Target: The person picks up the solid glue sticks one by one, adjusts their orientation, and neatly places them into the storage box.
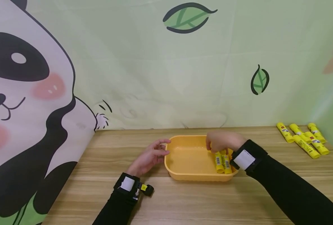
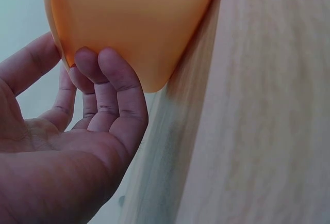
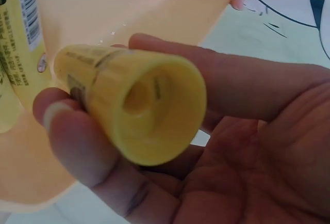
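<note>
A shallow orange plastic tray [image 1: 189, 177] lies on the wooden table. At its left end my left hand [image 1: 151, 157] holds the rim: in the left wrist view the thumb and one finger reach over the edge, while bent fingertips [image 2: 116, 61] rest on the outer wall. My right hand [image 1: 222, 140] is over the tray's right part, pinching a yellow glue stick [image 3: 129, 100] between thumb and fingers, its hollow end towards the wrist camera. In the head view that hand hides most of it. Two more glue sticks, one left [image 1: 219, 162] and one right [image 1: 227, 164], lie side by side in the tray.
Several yellow glue sticks [image 1: 305, 145] lie in a loose group at the table's back right. Behind the table hangs a pale green printed backdrop [image 1: 155, 78] with leaves and a large panda. Bare wood [image 1: 200, 200] stretches in front of the tray.
</note>
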The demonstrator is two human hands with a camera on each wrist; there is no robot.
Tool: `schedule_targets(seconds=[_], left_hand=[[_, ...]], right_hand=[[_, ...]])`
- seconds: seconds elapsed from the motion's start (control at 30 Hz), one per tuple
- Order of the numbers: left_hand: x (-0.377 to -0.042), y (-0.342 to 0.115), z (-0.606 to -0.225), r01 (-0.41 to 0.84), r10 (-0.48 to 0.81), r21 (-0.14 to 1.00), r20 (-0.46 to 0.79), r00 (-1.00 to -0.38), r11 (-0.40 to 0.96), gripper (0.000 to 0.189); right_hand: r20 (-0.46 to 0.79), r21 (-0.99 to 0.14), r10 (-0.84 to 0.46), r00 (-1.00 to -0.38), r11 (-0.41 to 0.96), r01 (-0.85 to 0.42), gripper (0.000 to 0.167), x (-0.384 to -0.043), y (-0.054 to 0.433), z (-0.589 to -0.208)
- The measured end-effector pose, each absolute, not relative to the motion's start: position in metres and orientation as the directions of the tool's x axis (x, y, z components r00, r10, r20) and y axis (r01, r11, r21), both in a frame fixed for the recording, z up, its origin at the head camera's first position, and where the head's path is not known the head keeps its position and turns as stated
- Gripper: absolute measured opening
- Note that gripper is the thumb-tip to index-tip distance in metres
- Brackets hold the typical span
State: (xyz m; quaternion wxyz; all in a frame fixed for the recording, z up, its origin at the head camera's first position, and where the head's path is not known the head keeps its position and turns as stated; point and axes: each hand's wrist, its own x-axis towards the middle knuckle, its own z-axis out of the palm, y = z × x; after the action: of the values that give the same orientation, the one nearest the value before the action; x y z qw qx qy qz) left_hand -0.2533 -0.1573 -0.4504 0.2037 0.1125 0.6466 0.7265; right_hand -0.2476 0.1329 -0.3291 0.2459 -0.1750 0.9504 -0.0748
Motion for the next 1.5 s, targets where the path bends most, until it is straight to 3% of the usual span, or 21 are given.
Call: schedule_targets(seconds=[0.2,0.43,1.03,1.5], left_hand=[[-0.253,-0.156,-0.451,-0.152,0.445,0.986,-0.106,-0.889,-0.068,0.05],[-0.252,-0.156,-0.45,-0.15,0.434,0.987,-0.108,-0.894,-0.062,0.048],[-0.251,-0.156,-0.452,-0.152,0.436,0.986,-0.106,-0.894,-0.071,0.045],[-0.253,-0.157,-0.449,-0.147,0.439,0.986,-0.101,-0.893,-0.072,0.046]], right_hand=[[-0.461,-0.244,-0.345,-0.817,0.935,-0.257,0.017,-0.251,0.127,-0.335],[-0.491,-0.16,-0.306,-0.816,0.952,-0.26,0.008,-0.256,0.115,-0.342],[-0.529,-0.1,-0.213,-0.821,0.977,-0.189,0.024,-0.262,0.104,-0.352],[-0.535,-0.064,-0.267,-0.801,0.959,-0.277,0.018,-0.268,0.102,-0.366]])
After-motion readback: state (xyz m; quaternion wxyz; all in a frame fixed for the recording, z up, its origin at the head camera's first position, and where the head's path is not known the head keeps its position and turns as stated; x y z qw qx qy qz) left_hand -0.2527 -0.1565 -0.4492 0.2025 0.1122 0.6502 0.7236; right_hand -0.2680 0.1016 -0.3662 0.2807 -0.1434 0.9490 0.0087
